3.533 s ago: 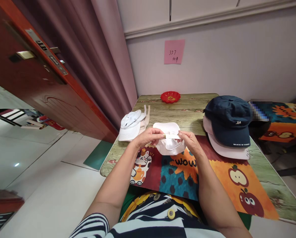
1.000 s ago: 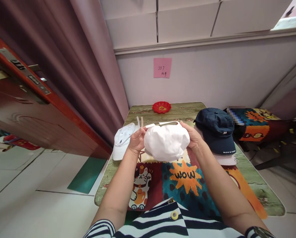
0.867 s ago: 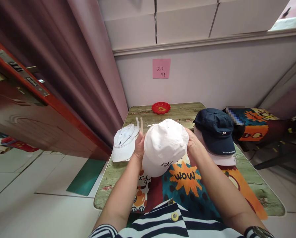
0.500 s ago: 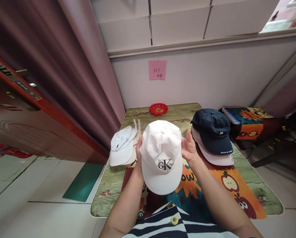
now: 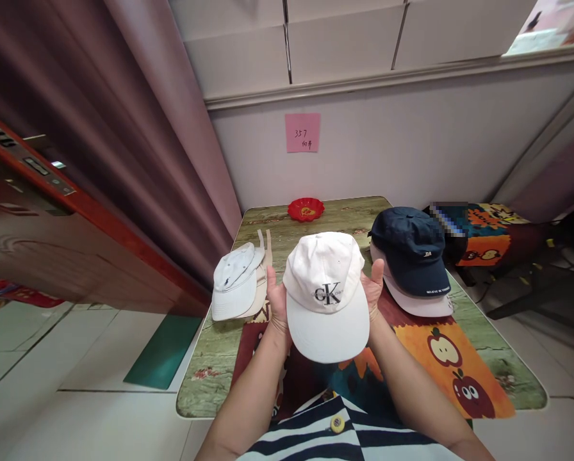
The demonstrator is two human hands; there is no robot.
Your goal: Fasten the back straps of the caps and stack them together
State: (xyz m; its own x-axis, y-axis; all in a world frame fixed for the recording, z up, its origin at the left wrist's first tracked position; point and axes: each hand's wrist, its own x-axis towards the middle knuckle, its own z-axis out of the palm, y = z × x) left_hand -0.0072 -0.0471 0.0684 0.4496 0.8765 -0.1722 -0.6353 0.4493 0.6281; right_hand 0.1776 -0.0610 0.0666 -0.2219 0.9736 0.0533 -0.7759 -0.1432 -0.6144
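Between my two hands a white cap (image 5: pixel 326 294) with a black CK logo is held up above the table, its brim toward me. My left hand (image 5: pixel 278 298) grips its left side, thumb up, and my right hand (image 5: pixel 374 288) grips its right side; the cap hides most of the fingers. On the table's left lies a light blue cap (image 5: pixel 234 282) on top of a beige one. A navy cap (image 5: pixel 412 250) sits over a pale pink cap (image 5: pixel 414 303) to the right.
The wood-patterned table (image 5: pixel 205 378) carries a colourful mat (image 5: pixel 460 365) with apple pictures. At its back edge is a red scalloped dish (image 5: pixel 305 209). A pink note (image 5: pixel 302 133) is stuck on the wall. An orange-edged door (image 5: pixel 99 237) stands at the left.
The white cap and both hands have moved slightly right. The cap has tilted so its logo faces me more directly. The other caps have stayed in place.
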